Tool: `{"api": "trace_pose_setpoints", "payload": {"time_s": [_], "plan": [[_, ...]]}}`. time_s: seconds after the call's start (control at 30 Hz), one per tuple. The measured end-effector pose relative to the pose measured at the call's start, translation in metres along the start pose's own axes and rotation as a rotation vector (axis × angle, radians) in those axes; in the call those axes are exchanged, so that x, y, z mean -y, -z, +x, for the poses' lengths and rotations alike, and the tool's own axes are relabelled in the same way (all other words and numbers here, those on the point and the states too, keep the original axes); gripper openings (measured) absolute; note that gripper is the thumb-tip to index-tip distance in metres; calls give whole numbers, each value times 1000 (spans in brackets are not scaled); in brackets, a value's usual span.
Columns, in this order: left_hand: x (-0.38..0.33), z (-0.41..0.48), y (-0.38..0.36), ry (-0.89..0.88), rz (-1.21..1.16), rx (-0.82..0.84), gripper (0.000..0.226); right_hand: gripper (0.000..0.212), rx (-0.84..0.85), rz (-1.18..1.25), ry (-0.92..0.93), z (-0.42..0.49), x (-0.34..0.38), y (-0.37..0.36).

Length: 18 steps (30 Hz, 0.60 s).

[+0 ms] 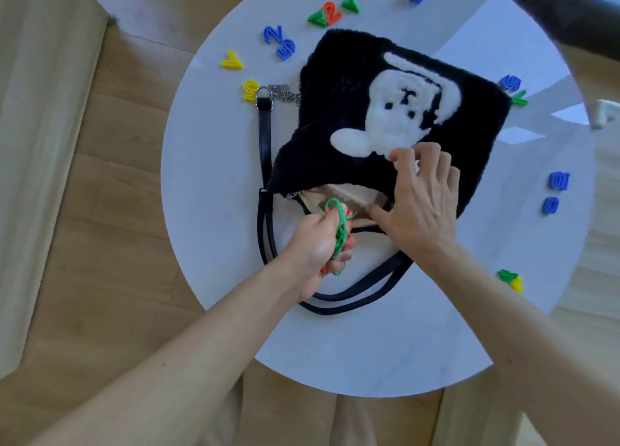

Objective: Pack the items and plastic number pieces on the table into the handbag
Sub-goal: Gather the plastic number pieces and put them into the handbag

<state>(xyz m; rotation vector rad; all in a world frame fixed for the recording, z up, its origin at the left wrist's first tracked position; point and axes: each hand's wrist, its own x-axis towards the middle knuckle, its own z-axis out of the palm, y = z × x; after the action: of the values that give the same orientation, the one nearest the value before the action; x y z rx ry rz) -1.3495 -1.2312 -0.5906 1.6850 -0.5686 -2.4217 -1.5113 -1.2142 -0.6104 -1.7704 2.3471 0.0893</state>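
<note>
A black fluffy handbag [339, 86] with a white cartoon figure lies on the round white table [208, 163], its mouth facing me and showing beige lining [349, 194]. My left hand [312, 244] is closed around a bunch of green and red plastic number pieces [340, 224] right at the bag's mouth. The upper edge of the opening is pinched and lifted by my right hand [419, 197]. More number pieces lie loose around the bag: blue ones [280, 41], a yellow one [231, 61], a green and red group [330, 12].
The bag's black straps [265, 137] and chain trail left and toward me. More pieces sit at the right: blue ones [555, 190] and a green-yellow pair [511, 279] near the table rim. Wooden floor surrounds the table; a dark object [570, 12] crosses the top right.
</note>
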Motion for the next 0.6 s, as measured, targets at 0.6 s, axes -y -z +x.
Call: {"api": "trace_pose_setpoints", "payload": {"time_s": [0.6], "plan": [[-70, 58, -65, -64, -536, -246, 38, 26, -115, 321, 29, 48, 0, 78]]}}
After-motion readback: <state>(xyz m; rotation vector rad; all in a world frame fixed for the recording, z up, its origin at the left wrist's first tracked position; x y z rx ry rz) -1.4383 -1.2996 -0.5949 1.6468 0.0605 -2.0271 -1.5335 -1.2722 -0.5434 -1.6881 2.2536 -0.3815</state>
